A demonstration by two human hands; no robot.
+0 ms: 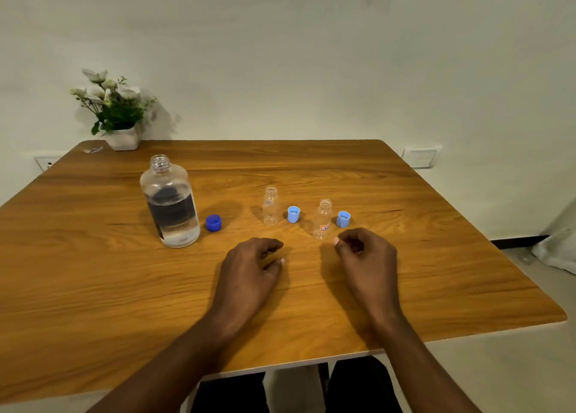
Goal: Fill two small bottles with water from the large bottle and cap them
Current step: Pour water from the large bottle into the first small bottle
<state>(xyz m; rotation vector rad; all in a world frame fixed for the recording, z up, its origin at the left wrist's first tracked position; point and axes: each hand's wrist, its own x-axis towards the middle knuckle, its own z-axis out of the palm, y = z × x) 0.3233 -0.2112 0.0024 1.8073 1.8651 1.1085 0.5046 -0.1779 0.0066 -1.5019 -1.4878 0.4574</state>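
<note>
Left hand (pixel 249 269), right hand (pixel 364 256): loosely curled, gripping nothing. From left hand, large bottle (pixel 170 200) at 10 o'clock, first small bottle (pixel 270 205) at 12. Second small bottle (pixel 323 219) near right hand, at 11.

The table (pixel 93 256) is orange-brown with wood grain. One cap (pixel 213 223) is dark blue, two caps (pixel 293 214) (pixel 343 219) light blue; the flowerpot (pixel 123 138) is white.

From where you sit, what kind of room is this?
Probably a plain room in a home or small office: a wooden table pushed against a bare pale wall, potted flowers at its far corner, and a wall plate beside it.
</note>
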